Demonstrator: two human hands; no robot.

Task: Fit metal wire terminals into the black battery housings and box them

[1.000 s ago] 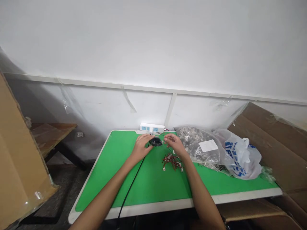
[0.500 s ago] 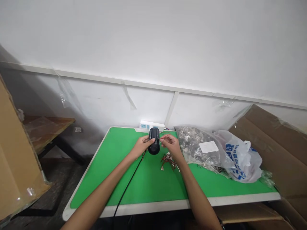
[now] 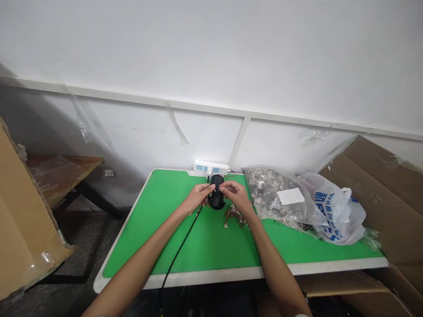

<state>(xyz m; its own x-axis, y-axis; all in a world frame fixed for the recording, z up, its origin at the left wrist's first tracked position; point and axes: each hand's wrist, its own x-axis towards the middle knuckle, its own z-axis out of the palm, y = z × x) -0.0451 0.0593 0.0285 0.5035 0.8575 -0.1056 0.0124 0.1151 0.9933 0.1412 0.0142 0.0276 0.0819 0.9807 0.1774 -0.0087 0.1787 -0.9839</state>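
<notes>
A black device (image 3: 217,203) with a ridged top and a rounded near end sits near the back edge of the green table (image 3: 198,246); its exact kind I cannot tell. My left hand (image 3: 198,196) is closed on its left side, thumb on top. At its right side, the fingertips of my right hand (image 3: 235,193) pinch a thin red wire close to the ridged part. Just below my right hand lies a small pile of red-brown wires with silvery metal tabs (image 3: 235,215). Which part of the device the wire touches is too small to see.
A white power strip (image 3: 200,167) stands at the wall. To the right lie a clear bag of metal parts (image 3: 264,180) and a white plastic bag with blue print (image 3: 343,220). A black cable (image 3: 178,253) runs over the front edge. Cardboard (image 3: 376,193) stands at right.
My right hand has brought the red wire closer in over the device. The device now tilts differently, and my left thumb has shifted up along it. The view has moved slightly.
</notes>
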